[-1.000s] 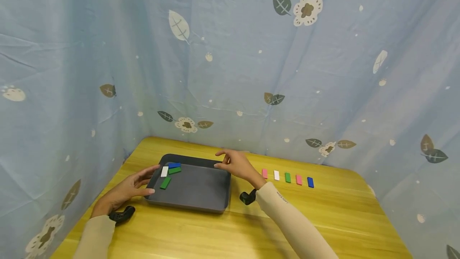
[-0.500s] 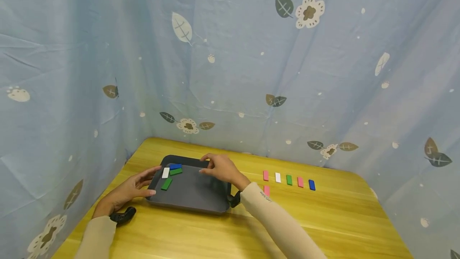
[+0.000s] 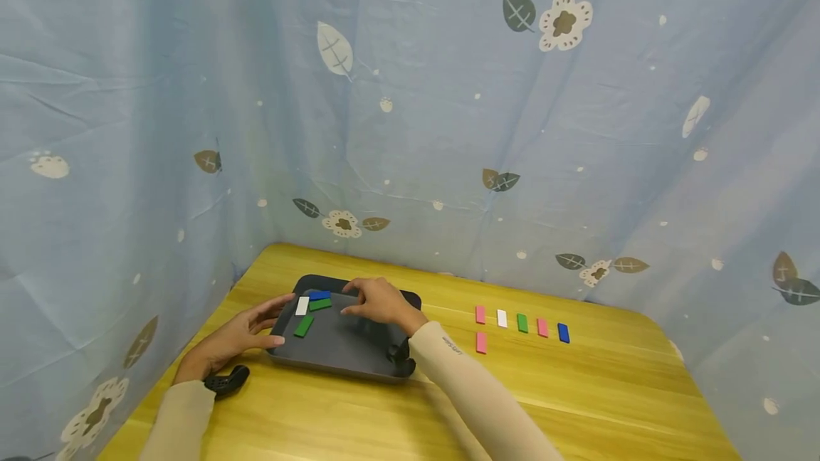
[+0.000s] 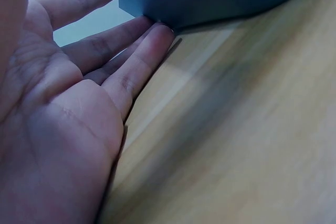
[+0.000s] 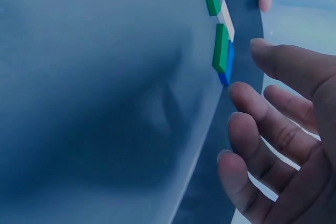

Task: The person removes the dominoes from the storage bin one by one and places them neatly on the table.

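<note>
A dark grey tray (image 3: 359,367) stands on the left part of the table. Inside, near its left wall, lie a white block (image 3: 302,306), a blue block (image 3: 319,295), a green block (image 3: 320,304) and a second green block (image 3: 304,326). My left hand (image 3: 233,338) rests at the tray's left side, its fingertips touching the wall in the left wrist view. Over the tray's far middle hovers my right hand (image 3: 379,301), relaxed fingers apart and nothing between them. The right wrist view shows its fingers just short of the blocks.
Right of the tray, a table row holds a pink block (image 3: 480,314), a white block (image 3: 502,318), a green block (image 3: 522,323), another pink block (image 3: 542,327) and a blue block (image 3: 564,333). One more pink block (image 3: 481,342) lies nearer. A patterned curtain (image 3: 410,126) hangs behind.
My right hand has moved left from the tray's right rim to above its middle, uncovering the nearer pink block on the table. The left hand stays at the tray's left side.
</note>
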`<state>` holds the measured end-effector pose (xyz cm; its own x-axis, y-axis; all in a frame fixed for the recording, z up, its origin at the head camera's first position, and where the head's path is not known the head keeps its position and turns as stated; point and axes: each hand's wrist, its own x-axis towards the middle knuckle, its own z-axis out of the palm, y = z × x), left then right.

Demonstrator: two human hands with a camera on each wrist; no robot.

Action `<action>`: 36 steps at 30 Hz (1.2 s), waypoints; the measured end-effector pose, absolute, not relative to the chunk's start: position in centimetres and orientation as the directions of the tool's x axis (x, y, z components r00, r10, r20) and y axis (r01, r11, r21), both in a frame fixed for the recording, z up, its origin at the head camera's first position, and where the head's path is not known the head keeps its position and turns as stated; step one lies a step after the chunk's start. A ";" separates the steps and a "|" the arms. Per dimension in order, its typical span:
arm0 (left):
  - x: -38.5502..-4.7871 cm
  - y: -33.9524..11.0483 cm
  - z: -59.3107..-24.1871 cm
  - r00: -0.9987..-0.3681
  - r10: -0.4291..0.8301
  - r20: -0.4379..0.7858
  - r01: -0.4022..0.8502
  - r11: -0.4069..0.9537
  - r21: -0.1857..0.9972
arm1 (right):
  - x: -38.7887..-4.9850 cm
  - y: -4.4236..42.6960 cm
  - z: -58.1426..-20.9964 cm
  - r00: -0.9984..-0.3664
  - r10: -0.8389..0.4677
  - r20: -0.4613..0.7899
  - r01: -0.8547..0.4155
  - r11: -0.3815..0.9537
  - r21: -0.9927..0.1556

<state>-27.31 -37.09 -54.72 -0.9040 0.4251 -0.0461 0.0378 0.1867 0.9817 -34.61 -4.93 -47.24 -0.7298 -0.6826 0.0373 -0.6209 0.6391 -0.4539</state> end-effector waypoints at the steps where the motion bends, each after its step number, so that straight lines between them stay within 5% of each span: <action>1: -27.3 -37.1 -54.7 -0.904 0.425 -0.045 0.038 0.186 0.982 | -34.6 -5.1 -47.3 -0.729 -0.684 0.027 -0.618 0.641 -0.456; 14: -27.2 -37.3 -54.8 -0.901 0.432 -0.034 0.051 0.184 0.982 | -35.3 -6.4 -50.2 -0.758 -0.652 -0.030 -0.524 0.635 -0.568; 36: -27.2 -37.2 -54.9 -0.902 0.430 -0.030 0.044 0.161 0.986 | -35.8 -8.4 -51.2 -0.802 -0.598 0.001 -0.510 0.682 -0.524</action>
